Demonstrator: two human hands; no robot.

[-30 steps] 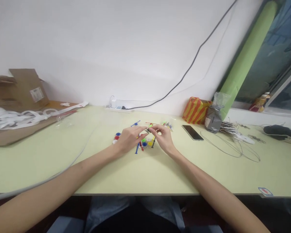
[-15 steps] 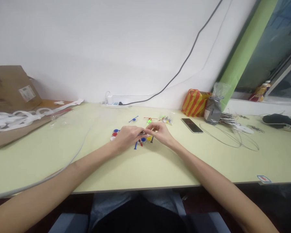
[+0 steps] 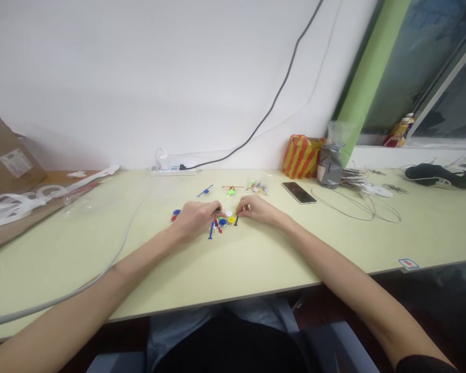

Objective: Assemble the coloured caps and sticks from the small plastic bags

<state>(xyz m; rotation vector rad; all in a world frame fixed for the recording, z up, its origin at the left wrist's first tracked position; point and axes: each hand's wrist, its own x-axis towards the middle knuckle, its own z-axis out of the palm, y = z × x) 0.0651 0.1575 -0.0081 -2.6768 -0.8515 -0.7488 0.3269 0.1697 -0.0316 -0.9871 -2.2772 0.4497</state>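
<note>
My left hand (image 3: 197, 218) is closed in a pinch, with a small dark piece (image 3: 218, 209) showing at its fingertips; its kind is too small to tell. To the right, my right hand (image 3: 255, 209) has thumb and forefinger pinched at the upper end of a black plastic arrow (image 3: 236, 221). Between the hands lie a white disc (image 3: 228, 213), a yellow disc (image 3: 231, 220), a blue disc (image 3: 222, 221), a red arrow (image 3: 218, 226) and a blue arrow (image 3: 211, 230). Another blue disc (image 3: 177, 212) and a red disc (image 3: 173, 218) are partly hidden beside my left hand.
Behind the hands lie a blue arrow spinner (image 3: 206, 191), a red arrow with a green piece (image 3: 231, 192) and a clear bag of small parts (image 3: 259, 187). A phone (image 3: 298, 192) and striped bag (image 3: 300, 157) stand right. A grey cable (image 3: 116, 254) crosses my left forearm.
My hands have moved apart from each other. The right has come away from the left's fingertips to the black arrow. The whole view has shifted slightly.
</note>
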